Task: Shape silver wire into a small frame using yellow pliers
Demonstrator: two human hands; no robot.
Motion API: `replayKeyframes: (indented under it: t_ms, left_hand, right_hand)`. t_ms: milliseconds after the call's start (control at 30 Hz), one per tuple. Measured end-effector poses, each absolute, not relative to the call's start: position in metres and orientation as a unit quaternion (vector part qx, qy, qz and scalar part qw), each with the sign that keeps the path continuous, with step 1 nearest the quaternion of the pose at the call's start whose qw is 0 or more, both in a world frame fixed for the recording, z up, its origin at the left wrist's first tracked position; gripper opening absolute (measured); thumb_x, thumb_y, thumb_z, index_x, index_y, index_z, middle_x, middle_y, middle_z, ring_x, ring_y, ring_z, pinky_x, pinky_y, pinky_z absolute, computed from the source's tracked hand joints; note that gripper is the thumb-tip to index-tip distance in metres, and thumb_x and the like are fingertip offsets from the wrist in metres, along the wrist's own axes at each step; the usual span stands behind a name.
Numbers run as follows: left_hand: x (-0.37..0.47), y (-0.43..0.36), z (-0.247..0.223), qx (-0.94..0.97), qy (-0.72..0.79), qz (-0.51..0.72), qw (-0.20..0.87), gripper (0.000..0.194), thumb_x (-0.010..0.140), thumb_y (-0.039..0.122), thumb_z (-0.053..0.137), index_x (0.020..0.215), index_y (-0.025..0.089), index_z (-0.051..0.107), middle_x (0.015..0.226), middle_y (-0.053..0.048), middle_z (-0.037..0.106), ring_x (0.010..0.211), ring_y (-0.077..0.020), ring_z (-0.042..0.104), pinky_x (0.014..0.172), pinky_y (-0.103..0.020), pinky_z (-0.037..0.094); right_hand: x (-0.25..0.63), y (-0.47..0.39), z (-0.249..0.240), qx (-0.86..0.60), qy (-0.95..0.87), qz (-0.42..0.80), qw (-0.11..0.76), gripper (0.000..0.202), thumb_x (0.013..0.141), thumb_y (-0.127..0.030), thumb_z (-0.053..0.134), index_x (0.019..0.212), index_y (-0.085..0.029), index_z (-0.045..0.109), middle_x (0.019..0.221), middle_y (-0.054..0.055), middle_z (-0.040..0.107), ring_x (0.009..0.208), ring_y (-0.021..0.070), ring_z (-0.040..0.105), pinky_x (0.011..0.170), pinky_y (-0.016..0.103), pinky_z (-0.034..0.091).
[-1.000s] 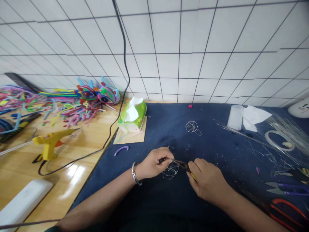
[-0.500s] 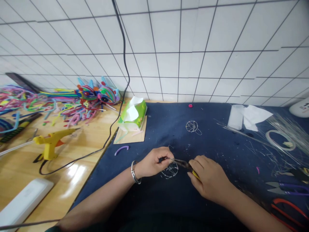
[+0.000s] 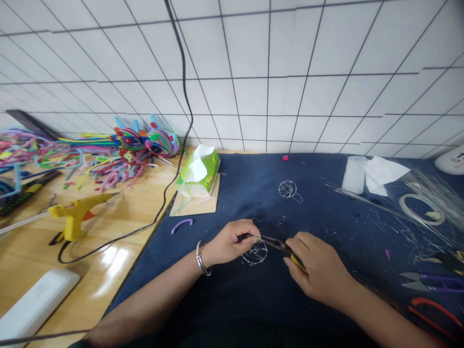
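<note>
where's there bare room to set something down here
Two patches look mostly bare: the wood between cable, white box and cloth, and the cloth between tissues and the far wire ring. Crowded: the right, with wires and snips; the back left, with coloured strips; the middle front, with the left hand, right hand, pliers and wire frame.

Wire frame (image 3: pixel 254 254) around 5 o'clock is thin shiny metal, pliers (image 3: pixel 277 244) beside it are duller dark metal with smooth, plastic-looking yellow grips (image 3: pixel 299 265). Matt navy cloth (image 3: pixel 246 186) below, glossy wood tabletop (image 3: pixel 108 266) at 8, plasticky yellow glue gun (image 3: pixel 74 217) nearer 9, smooth white wall tiles (image 3: pixel 250 53) at 12.
</note>
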State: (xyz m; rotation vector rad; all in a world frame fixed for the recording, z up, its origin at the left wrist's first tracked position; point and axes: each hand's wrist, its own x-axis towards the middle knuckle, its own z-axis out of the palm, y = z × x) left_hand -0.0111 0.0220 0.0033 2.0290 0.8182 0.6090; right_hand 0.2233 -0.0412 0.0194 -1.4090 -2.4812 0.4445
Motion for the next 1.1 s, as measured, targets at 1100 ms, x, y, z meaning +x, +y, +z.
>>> replayKeyframes:
  t_ms: [1100]
  left_hand:
    - [-0.0069,0.0204,-0.0051,0.81,0.33,0.252,0.413,0.012,0.081,0.012,0.047,0.079,0.013,0.058,0.072,-0.004,0.056,0.064,-0.0106,0.05,0.061,-0.023,0.041]
  right_hand:
    - [0.2162,-0.0463,0.0117,-0.484,-0.869,0.048,0.086,0.015,0.084,-0.024,0.041,0.091,-0.017,0.052,0.075,0.003,0.049,0.066,0.0148,0.044,0.053,0.028,0.028]
